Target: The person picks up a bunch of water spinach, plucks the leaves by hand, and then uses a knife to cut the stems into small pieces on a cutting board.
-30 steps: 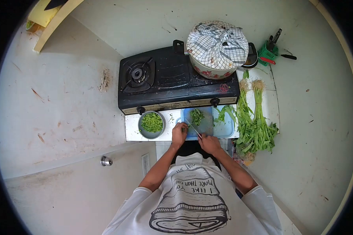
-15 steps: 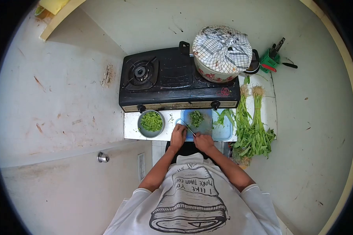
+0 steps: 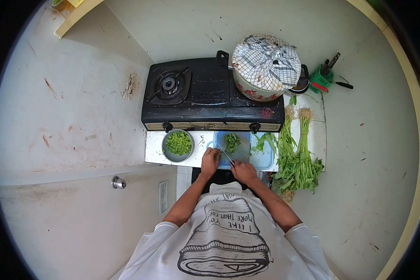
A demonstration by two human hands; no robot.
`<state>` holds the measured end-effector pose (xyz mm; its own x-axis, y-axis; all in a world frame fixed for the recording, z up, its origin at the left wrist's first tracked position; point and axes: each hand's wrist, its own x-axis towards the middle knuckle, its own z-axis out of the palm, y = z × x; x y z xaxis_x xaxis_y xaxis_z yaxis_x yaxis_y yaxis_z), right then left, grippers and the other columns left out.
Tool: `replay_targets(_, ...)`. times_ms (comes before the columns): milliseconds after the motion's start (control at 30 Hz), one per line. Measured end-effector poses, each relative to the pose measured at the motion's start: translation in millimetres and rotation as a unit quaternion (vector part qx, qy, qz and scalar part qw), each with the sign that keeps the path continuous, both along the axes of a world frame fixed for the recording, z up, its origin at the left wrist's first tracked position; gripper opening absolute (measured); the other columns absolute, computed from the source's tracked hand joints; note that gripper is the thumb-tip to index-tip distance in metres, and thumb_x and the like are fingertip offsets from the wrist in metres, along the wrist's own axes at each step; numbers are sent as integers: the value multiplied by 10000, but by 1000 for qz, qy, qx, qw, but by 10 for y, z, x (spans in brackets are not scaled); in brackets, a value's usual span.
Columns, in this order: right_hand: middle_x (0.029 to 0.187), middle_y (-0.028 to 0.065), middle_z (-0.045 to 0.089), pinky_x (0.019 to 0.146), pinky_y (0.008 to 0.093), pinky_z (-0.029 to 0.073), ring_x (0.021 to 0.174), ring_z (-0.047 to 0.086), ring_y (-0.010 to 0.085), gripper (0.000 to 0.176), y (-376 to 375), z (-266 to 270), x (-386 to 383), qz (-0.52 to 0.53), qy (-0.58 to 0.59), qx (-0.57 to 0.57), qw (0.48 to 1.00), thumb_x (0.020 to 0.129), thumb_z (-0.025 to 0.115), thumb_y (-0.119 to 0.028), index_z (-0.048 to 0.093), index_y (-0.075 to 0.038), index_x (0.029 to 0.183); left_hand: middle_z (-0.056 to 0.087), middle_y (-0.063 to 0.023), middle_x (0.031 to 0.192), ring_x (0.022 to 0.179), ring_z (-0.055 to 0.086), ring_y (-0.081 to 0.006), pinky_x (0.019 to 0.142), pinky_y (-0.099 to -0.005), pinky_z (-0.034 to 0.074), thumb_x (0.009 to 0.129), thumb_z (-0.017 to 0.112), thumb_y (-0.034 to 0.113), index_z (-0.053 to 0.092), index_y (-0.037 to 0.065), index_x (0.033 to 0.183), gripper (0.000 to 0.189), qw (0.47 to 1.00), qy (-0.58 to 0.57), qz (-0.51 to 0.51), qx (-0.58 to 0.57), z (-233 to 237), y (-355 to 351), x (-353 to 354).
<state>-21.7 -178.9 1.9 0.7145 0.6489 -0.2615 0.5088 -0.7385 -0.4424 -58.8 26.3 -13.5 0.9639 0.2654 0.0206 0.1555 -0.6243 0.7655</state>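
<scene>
My right hand [image 3: 243,171] is closed round the handle of a knife [image 3: 225,153], whose blade points up and left over a translucent cutting board [image 3: 242,156]. At the board's left edge, my left hand [image 3: 210,161] has its fingers curled in beside the blade tip; what they hold is too small to make out. Chopped green leaves [image 3: 232,141] lie in a small pile just above the blade. Under the board is a light blue tray [image 3: 267,163], with loose leaves [image 3: 265,141] on its right side. A grey bowl [image 3: 163,153] of chopped green stems [image 3: 178,143] stands left of my left hand.
Bundles of leafy greens with roots [image 3: 303,161] lie to the right, overhanging the counter edge. Behind the board is a black gas stove [image 3: 207,112], bearing a cloth-covered pot [image 3: 254,95]. A green basket [image 3: 319,77] holds utensils at the back right. A door knob [image 3: 118,182] is at left.
The whole view has shifted slightly. The knife blade has swung a little, its tip now nearer my left fingers. Both hands keep nearly the same places.
</scene>
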Motion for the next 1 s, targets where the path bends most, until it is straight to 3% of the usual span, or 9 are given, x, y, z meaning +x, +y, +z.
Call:
replay_targets(567,721,230,716,631,508,590,670,728,406,362,4,-192,26,-4,-28,-1,1000,1009,561,-347,632,5,963,661,-182,944,910,672,-391,814,-447,533,912,675,25,713,15,1005,101,1000,-12,-12,26,18,0,-58)
replay_targets(667,722,236,714,646,513,592,677,727,415,362,-84,-138,50,-27,-13,4,1000,1002,574,-347,634,9,968,633,-178,888,867,647,-399,792,-455,528,907,652,0,694,16,963,71,999,-37,12,2,-6,-16,-32)
replay_targets(1000,694,237,703,621,517,588,633,717,414,369,-50,-60,59,2,-24,29,999,999,578,-352,640,9,955,684,-162,906,838,668,-342,789,-437,522,857,675,32,750,29,945,116,1000,-9,3,-19,-48,10,47)
